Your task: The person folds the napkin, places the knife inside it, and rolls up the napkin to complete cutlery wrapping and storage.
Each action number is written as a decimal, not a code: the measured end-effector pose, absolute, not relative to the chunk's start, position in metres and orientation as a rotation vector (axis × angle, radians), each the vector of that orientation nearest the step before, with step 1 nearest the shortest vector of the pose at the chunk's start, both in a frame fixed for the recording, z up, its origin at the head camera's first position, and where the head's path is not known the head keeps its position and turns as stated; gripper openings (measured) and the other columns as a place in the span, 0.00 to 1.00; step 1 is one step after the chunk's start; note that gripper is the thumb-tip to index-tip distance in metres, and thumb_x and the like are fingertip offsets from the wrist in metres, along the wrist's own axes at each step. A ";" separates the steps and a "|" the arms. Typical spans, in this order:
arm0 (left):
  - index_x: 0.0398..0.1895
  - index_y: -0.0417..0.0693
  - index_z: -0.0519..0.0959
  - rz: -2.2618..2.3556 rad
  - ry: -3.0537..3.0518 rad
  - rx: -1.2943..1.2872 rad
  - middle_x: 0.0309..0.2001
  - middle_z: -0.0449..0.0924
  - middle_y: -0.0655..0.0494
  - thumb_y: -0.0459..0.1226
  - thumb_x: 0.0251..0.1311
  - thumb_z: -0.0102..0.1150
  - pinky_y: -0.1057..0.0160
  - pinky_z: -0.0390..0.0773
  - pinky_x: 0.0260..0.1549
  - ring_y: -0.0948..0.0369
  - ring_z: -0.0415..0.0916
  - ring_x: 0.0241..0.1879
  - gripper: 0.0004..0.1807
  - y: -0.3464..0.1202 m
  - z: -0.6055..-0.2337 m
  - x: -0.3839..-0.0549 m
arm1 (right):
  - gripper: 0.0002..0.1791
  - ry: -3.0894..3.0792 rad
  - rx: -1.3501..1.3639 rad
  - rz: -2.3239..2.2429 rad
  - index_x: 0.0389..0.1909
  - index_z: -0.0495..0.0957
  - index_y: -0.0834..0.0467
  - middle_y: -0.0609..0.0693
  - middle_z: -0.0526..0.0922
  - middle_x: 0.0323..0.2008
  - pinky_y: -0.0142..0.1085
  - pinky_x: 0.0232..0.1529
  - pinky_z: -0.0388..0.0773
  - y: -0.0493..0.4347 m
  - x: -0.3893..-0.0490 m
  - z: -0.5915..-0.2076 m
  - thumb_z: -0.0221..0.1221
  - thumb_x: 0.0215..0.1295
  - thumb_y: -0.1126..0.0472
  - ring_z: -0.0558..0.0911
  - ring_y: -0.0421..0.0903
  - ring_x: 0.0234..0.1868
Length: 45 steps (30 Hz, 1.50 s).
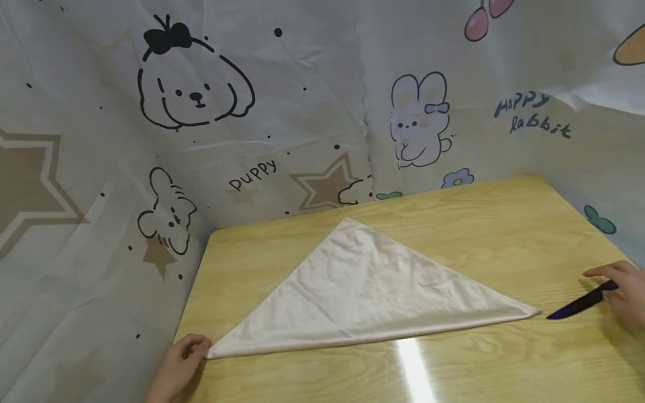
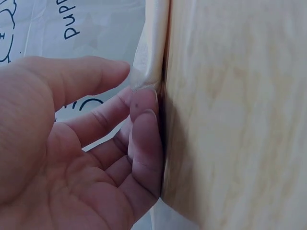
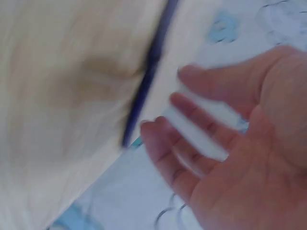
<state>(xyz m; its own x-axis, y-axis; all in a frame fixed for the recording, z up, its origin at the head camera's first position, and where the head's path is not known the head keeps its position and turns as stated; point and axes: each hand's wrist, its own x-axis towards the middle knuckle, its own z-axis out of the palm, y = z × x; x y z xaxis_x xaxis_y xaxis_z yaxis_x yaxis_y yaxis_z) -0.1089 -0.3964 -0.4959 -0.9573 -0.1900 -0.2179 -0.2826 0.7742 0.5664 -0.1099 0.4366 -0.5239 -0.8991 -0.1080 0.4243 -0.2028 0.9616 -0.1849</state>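
A pale cream satin cloth (image 1: 353, 291), laid out as a triangle, has its long side toward the person and its peak pointing away. My left hand (image 1: 178, 361) is at the cloth's left corner. In the left wrist view, bent fingertips (image 2: 145, 132) meet that corner, while the thumb stands apart from them. A dark knife (image 1: 579, 305) lies to the right of the cloth, its tip close to the right corner. Over the knife's handle hovers my right hand (image 1: 627, 294), fingers spread and loosely bent. The right wrist view is blurred and shows a gap between those fingers and the knife (image 3: 148, 72).
Everything lies on a light wood-grain table (image 1: 478, 218) with rounded corners. White printed curtains (image 1: 302, 101) with cartoon animals and stars hang close behind and along both sides. A strip of light reflects on the tabletop in front of the cloth.
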 end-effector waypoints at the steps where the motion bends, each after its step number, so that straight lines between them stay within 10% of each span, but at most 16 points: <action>1: 0.51 0.36 0.78 0.940 2.812 -0.390 0.39 0.82 0.51 0.44 0.70 0.51 0.61 0.75 0.33 0.60 0.74 0.35 0.20 -0.399 -0.495 -0.106 | 0.24 -2.688 0.280 0.277 0.37 0.78 0.65 0.70 0.74 0.36 0.56 0.26 0.73 0.444 -0.114 -0.527 0.64 0.33 0.83 0.75 0.65 0.31; 12: 0.52 0.34 0.76 0.961 2.825 -0.445 0.37 0.80 0.49 0.43 0.70 0.50 0.63 0.76 0.29 0.60 0.73 0.33 0.20 -0.410 -0.485 -0.095 | 0.18 -2.668 0.423 0.219 0.21 0.76 0.59 0.50 0.72 0.20 0.46 0.23 0.69 0.452 -0.141 -0.533 0.71 0.28 0.77 0.70 0.49 0.20; 22: 0.51 0.38 0.77 0.926 2.859 -0.443 0.38 0.79 0.50 0.46 0.70 0.50 0.63 0.74 0.31 0.60 0.72 0.35 0.21 -0.411 -0.486 -0.093 | 0.12 -2.724 0.372 0.278 0.23 0.73 0.68 0.57 0.73 0.21 0.44 0.23 0.73 0.436 -0.139 -0.528 0.67 0.43 0.78 0.73 0.51 0.21; 45: 0.47 0.42 0.78 0.856 2.954 -0.430 0.38 0.79 0.49 0.42 0.67 0.53 0.61 0.70 0.32 0.58 0.71 0.35 0.14 -0.389 -0.502 -0.104 | 0.07 -2.857 0.946 0.472 0.37 0.75 0.55 0.44 0.74 0.33 0.37 0.31 0.76 0.206 -0.145 -0.461 0.63 0.61 0.66 0.71 0.38 0.33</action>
<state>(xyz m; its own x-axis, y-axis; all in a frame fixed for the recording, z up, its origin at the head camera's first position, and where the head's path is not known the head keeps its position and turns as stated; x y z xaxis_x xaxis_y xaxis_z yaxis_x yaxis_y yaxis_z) -0.1044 -0.3889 -0.5016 -0.9610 -0.2532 -0.1109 -0.2733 0.8097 0.5194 -0.1450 0.2064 -0.4605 -0.8031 -0.5664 0.1849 -0.5958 0.7598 -0.2602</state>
